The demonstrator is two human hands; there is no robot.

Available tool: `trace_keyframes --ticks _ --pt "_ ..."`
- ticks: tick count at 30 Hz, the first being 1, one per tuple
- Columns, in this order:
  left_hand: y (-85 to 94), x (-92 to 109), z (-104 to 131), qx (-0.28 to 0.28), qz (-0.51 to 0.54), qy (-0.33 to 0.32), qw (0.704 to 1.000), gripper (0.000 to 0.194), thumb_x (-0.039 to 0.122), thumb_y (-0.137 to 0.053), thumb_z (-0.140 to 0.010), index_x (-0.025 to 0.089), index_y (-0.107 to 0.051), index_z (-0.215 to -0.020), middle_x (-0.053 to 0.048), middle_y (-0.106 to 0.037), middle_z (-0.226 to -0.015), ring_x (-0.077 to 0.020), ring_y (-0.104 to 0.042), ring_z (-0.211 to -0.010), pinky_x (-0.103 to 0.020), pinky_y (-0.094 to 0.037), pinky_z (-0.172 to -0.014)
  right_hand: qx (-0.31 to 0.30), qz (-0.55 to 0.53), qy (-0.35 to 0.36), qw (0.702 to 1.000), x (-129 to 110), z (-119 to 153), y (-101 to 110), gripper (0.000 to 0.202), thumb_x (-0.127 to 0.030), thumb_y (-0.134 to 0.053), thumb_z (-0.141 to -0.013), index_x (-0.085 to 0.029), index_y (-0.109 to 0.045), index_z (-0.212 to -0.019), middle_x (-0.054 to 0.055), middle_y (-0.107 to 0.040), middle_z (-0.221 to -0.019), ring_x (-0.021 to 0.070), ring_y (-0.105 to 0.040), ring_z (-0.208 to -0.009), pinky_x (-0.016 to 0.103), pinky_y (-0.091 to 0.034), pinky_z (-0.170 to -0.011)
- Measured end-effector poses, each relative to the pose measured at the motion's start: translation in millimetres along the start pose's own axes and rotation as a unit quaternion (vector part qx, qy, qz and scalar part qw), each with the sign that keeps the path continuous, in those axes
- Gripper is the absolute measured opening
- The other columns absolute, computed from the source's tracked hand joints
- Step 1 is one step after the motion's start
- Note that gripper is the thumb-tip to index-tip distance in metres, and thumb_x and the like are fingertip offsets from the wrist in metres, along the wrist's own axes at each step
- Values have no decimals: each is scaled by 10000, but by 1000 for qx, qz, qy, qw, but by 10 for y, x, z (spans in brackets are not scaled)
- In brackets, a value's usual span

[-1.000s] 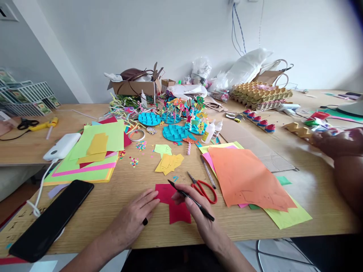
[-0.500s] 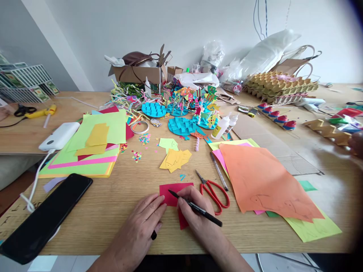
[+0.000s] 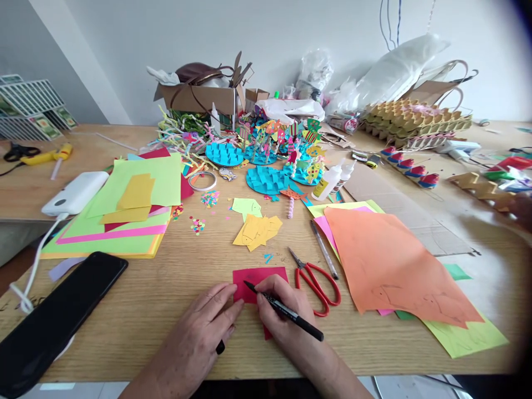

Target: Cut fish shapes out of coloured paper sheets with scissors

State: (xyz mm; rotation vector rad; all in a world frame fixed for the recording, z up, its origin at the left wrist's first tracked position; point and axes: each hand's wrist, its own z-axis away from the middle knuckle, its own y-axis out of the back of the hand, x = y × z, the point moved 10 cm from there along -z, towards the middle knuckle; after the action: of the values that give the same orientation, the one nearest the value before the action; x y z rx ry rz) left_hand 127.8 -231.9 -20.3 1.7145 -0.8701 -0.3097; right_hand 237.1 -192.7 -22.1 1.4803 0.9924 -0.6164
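Note:
A black marker pen (image 3: pixel 291 316) is gripped in my right hand (image 3: pixel 280 307), its tip on a small piece of red paper (image 3: pixel 272 273). Faint dark marks show on the paper near the tip. The index finger and thumb of my left hand (image 3: pixel 203 321) press down the paper's left edge. Below, its curled fingers hold what looks like a black pen cap (image 3: pixel 220 347), mostly hidden. Red-handled scissors (image 3: pixel 318 282) lie just right of my right hand. Beyond the red paper are yellow fish cut-outs (image 3: pixel 257 231) and a pale green one (image 3: pixel 246 207).
Coloured paper sheets (image 3: pixel 137 235) and a black phone (image 3: pixel 62 316) lie left. Orange paper (image 3: pixel 386 260) with drawn fish and a clear pen (image 3: pixel 324 249) lie right. Blue egg-carton pieces (image 3: pixel 268 180), glue bottles (image 3: pixel 328 183) and a tape roll (image 3: pixel 202 180) stand farther back. A blurred hand (image 3: pixel 524 209) shows far right.
The marker tip has shifted slightly left and down across the red paper, and dark marks now show above it. The whole view has shifted slightly. My left hand stays on the paper.

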Motion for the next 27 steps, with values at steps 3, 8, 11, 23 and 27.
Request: trace_keyframes --ticks 3,8,11,23,27 --pt "16 17 -5 4 5 -2 1000 357 85 -442 -812 163 -572 -1135 -111 -613 -1156 -215 -544 -1094 -343 -503 -887 -3 6 -2 1000 14 2 -12 115 -100 -468 -735 -187 -543 -739 -49 -533 -528 90 -485 -439 176 -366 -425" --pt "6 -1 4 7 7 9 1000 370 90 -433 -823 184 -551 -1161 -92 -602 -1181 -206 -530 -1116 -338 -491 -908 -7 5 -7 1000 38 -6 -23 103 -116 -473 -742 -187 -548 -748 -46 -539 -530 91 -483 -434 181 -368 -421" --pt "20 11 7 14 1 1 1000 336 102 -434 -829 164 -567 -1131 -97 -610 -1169 -205 -535 -1110 -328 -488 -912 -14 1 -7 1000 38 -9 -34 97 -120 -472 -748 -179 -549 -756 -38 -549 -543 93 -492 -446 183 -373 -431" --pt "6 -8 8 9 19 2 1000 364 63 -431 -806 168 -574 -1124 -97 -595 -1195 -212 -518 -1132 -337 -486 -919 -17 15 -9 1000 10 -11 -41 92 -135 -461 -756 -179 -540 -742 -42 -521 -526 97 -481 -441 191 -365 -435" --pt "-19 -3 22 -1 10 -1 1000 368 49 -431 -801 161 -568 -1124 -99 -586 -1203 -211 -508 -1142 -343 -487 -918 -7 10 1 1000 2 -1 -15 96 -126 -453 -747 -184 -528 -734 -41 -529 -542 96 -487 -452 188 -369 -441"
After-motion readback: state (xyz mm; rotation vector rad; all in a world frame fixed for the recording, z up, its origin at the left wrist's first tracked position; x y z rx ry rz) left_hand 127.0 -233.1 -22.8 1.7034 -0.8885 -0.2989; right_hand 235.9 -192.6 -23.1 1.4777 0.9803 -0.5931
